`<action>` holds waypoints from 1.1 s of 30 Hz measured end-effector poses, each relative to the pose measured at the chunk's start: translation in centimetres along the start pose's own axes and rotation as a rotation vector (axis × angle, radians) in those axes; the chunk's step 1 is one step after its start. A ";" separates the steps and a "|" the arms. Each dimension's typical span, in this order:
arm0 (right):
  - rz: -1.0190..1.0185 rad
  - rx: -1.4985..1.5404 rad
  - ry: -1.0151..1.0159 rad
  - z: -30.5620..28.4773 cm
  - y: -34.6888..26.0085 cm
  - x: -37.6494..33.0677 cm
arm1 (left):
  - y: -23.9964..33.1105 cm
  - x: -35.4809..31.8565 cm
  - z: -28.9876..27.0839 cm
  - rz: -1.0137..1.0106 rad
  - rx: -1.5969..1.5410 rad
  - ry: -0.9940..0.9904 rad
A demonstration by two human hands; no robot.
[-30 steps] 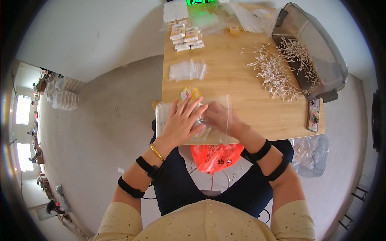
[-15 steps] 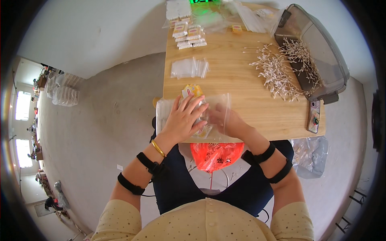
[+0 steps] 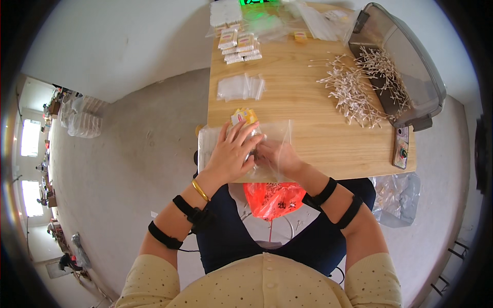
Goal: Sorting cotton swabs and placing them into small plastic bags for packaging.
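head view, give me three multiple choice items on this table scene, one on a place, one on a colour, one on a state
1. Where does the phone lie on the wooden table?
A near right edge
B far left corner
C middle

2. What colour is the bag on the lap?
A blue
B red-orange
C black

3. How does the left hand rest?
A fist in the air
B fingers spread on the clear plastic bag
C off the table

Answers: 1 A, it lies below the grey bin; 2 B, bright red-orange plastic; 3 B, the palm presses down beside the right hand.
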State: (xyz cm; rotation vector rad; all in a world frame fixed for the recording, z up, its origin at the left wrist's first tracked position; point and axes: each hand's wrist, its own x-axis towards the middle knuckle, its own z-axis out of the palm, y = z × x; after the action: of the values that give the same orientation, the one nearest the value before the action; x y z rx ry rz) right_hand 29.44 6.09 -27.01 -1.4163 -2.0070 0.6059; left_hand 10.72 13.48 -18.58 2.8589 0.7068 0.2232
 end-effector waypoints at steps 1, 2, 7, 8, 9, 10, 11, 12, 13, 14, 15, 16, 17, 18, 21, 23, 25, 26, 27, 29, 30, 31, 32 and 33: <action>0.020 -0.027 -0.019 -0.2 0.0 -0.1 | 0.0 0.1 0.1 0.000 0.008 -0.002; -0.130 -0.066 -0.002 -0.4 0.6 -0.1 | 0.0 0.1 0.1 0.000 0.015 -0.004; -0.499 -0.325 -0.100 -3.9 0.6 -0.8 | 0.1 -0.1 0.3 -0.024 0.016 0.005; -0.493 -0.348 -0.126 -4.0 0.6 -0.8 | 0.2 0.0 0.2 -0.027 0.011 0.009; -0.484 -0.372 -0.150 -4.0 0.6 -0.8 | 0.4 0.1 0.1 -0.026 0.006 0.012; -0.476 -0.396 -0.175 -3.9 0.5 -0.8 | 0.5 0.3 0.0 -0.034 -0.007 0.000; -0.485 -0.410 -0.138 -3.9 0.5 -0.8 | 0.6 0.4 -0.1 -0.042 -0.019 -0.013; -0.502 -0.420 -0.098 -3.6 0.5 -0.7 | 0.6 0.4 -0.2 -0.056 -0.024 -0.026; -0.517 -0.429 -0.058 -3.3 0.5 -0.7 | 0.6 0.3 -0.2 -0.059 -0.014 -0.029; -0.502 -0.402 -0.068 -3.2 0.5 -0.7 | 0.6 0.3 0.0 -0.063 -0.004 -0.031; -0.485 -0.375 -0.079 -3.3 0.3 -0.7 | 0.5 0.3 0.1 -0.064 0.004 -0.034; -0.467 -0.347 -0.091 -3.3 0.2 -0.8 | 0.5 0.2 0.2 -0.069 0.008 -0.035; -0.436 -0.393 -0.137 -3.6 0.2 -0.9 | 0.5 0.2 0.2 -0.073 0.013 -0.036; -0.402 -0.439 -0.184 -4.3 0.4 -1.2 | 0.5 0.2 0.3 -0.076 0.015 -0.036; -0.374 -0.499 -0.194 -4.5 1.2 -1.3 | 0.8 0.4 0.2 -0.076 0.015 -0.034; -0.394 -0.491 -0.137 -4.3 1.6 -1.3 | 0.6 0.4 0.4 -0.073 0.017 -0.037; -0.433 -0.461 -0.063 -4.2 1.5 -1.0 | 0.5 0.3 0.5 -0.070 0.021 -0.038; -0.425 -0.455 -0.080 -4.2 1.4 -0.9 | 0.5 0.3 0.5 -0.066 0.024 -0.038; -0.417 -0.450 -0.097 -4.1 1.4 -0.9 | 0.5 0.3 0.5 -0.062 0.025 -0.038; -0.422 -0.458 -0.116 -4.0 1.4 -0.6 | 0.5 0.3 0.5 -0.057 0.028 -0.039; -0.435 -0.472 -0.117 -4.0 1.3 -0.1 | 0.6 0.3 0.4 -0.053 0.030 -0.040; -0.448 -0.486 -0.118 -4.1 1.3 0.3 | 0.7 0.3 0.3 -0.056 0.035 -0.051; -0.421 -0.469 -0.127 -3.8 1.3 0.7 | 0.8 0.4 0.1 -0.058 0.039 -0.063; -0.396 -0.455 -0.134 -3.3 1.6 1.1 | 0.9 0.5 -0.1 -0.059 0.046 -0.071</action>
State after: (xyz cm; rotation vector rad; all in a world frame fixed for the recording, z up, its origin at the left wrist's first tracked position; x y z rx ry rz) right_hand 32.55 7.72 -25.43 -1.1805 -2.5564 0.0702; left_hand 11.55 12.97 -18.29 2.8675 0.7910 0.0971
